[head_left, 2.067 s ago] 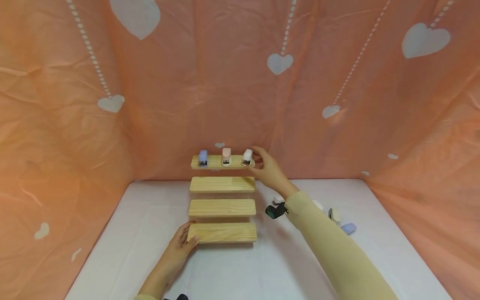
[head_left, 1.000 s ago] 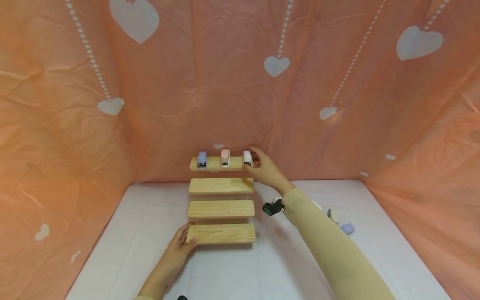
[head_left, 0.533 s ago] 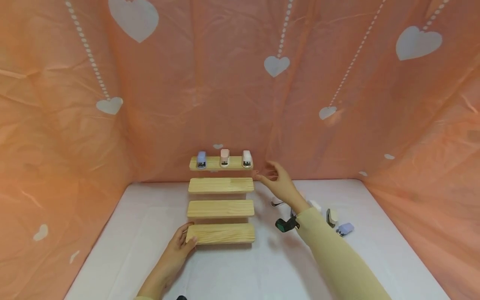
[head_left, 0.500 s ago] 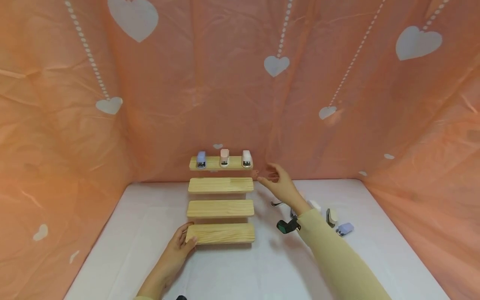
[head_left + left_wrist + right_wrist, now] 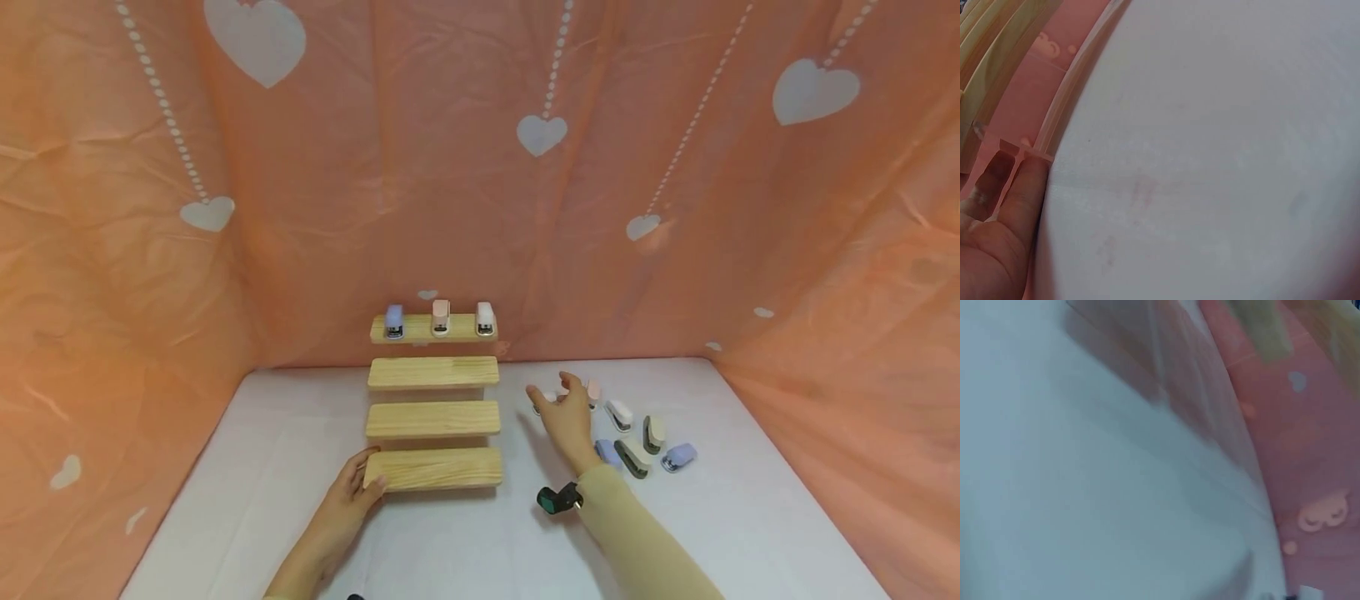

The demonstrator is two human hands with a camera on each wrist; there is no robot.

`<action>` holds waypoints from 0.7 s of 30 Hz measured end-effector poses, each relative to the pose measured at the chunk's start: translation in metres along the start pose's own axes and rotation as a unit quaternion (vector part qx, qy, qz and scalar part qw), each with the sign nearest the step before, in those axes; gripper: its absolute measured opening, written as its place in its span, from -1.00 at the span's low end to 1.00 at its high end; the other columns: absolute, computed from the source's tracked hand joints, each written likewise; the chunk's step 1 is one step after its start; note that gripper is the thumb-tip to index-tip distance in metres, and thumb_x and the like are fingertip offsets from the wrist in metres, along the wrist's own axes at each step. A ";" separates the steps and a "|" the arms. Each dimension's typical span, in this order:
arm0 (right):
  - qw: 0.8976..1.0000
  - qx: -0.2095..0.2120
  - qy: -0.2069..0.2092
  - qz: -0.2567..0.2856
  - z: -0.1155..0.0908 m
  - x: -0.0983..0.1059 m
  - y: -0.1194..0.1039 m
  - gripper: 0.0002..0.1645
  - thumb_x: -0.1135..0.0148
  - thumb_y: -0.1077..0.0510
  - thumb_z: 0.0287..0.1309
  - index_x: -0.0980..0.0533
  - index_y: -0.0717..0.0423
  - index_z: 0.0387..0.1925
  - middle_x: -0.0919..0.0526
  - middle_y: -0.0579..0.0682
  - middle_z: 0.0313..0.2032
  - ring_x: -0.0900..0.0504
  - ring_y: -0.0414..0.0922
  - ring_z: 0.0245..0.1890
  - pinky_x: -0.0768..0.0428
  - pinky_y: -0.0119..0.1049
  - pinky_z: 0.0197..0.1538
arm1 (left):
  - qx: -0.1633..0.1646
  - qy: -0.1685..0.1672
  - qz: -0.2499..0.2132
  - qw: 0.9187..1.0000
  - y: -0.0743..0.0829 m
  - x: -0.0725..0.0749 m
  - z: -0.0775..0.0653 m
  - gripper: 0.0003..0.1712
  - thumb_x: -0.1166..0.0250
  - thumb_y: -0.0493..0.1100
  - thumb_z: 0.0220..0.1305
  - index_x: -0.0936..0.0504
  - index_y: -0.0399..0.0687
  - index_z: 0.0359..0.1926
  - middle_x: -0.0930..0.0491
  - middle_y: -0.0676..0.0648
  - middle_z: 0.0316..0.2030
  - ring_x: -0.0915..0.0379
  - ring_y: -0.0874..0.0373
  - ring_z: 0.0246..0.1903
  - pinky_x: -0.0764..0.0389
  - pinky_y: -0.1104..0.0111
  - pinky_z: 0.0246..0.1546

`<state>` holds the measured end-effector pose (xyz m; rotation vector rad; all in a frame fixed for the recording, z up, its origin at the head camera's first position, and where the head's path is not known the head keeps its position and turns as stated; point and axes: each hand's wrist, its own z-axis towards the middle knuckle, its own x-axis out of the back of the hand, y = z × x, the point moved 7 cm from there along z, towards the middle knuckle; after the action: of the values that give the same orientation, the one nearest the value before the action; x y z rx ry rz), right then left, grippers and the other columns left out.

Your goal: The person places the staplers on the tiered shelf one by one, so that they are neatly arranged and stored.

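A four-step wooden display rack (image 5: pixel 433 420) stands at the back middle in the head view. On its top step sit a lavender mini stapler (image 5: pixel 393 321), a pink stapler (image 5: pixel 441 318) and a white stapler (image 5: pixel 485 318). My left hand (image 5: pixel 341 504) grips the left end of the lowest step, thumb on top; its fingers (image 5: pixel 1022 200) show at the rack's side in the left wrist view. Right of the rack, my right hand (image 5: pixel 567 421) hovers with spread fingers and nothing held. It partly covers a white stapler (image 5: pixel 550 397) and the pink one (image 5: pixel 594 392) behind it.
Loose staplers lie at the right: a white one (image 5: pixel 619 415), two cream-and-dark ones, (image 5: pixel 654 433) the farther upright on its side, a lavender one (image 5: pixel 679 457) and another lavender one (image 5: pixel 607 452) near my wrist. An orange heart-patterned curtain (image 5: pixel 450 167) encloses the white table (image 5: pixel 450 550).
My right hand has let go of the white stapler at the top step's right end and moved down and right over the loose staplers. The left hand keeps its grip on the rack.
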<state>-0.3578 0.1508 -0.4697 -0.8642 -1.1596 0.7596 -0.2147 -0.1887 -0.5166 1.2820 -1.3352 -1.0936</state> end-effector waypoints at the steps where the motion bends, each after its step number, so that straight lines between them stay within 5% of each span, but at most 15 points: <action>1: 1.000 -0.003 0.012 0.000 -0.002 -0.001 0.003 -0.02 -0.39 -0.22 0.06 -0.24 0.29 0.31 -0.37 0.34 0.19 -0.48 0.16 0.01 -0.53 0.02 0.01 | -0.003 -0.001 0.001 1.000 0.000 0.000 0.000 -0.28 -0.21 -0.10 0.37 -0.10 -0.04 0.43 -0.07 -0.35 0.41 -0.07 -0.20 0.37 -0.28 0.07 0.30; 6: 0.999 -0.012 0.035 -0.004 -0.010 -0.006 0.008 -0.02 -0.38 -0.13 0.10 -0.18 0.37 0.32 -0.34 0.42 0.17 -0.37 0.25 0.17 -0.41 0.13 0.19 | 0.000 -0.006 -0.006 1.000 -0.002 -0.003 -0.001 -0.29 -0.20 -0.12 0.38 -0.09 -0.05 0.43 -0.07 -0.36 0.41 -0.08 -0.21 0.36 -0.28 0.06 0.30; 16: 0.996 -0.073 -0.029 -0.036 -0.014 -0.022 0.017 0.21 -0.34 -0.16 0.12 0.14 0.49 0.39 -0.04 0.59 0.25 -0.14 0.38 0.29 -0.24 0.19 0.32 | -0.001 -0.012 0.011 1.000 -0.001 0.001 0.000 -0.28 -0.20 -0.07 0.38 -0.08 -0.02 0.44 -0.02 -0.34 0.43 0.00 -0.19 0.39 -0.22 0.06 0.31; 21: 0.995 -0.080 -0.028 -0.049 -0.012 -0.028 0.019 0.16 -0.32 -0.13 0.14 0.08 0.56 0.35 -0.06 0.62 0.20 -0.16 0.40 0.25 -0.26 0.19 0.31 | -0.003 -0.017 0.014 1.000 -0.002 0.003 0.001 -0.26 -0.21 -0.02 0.37 -0.08 0.00 0.44 0.00 -0.35 0.44 0.03 -0.21 0.40 -0.20 0.02 0.32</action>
<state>-0.3539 0.1332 -0.5013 -0.9164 -1.3159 0.6209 -0.2158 -0.1914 -0.5188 1.2414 -1.3712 -1.1034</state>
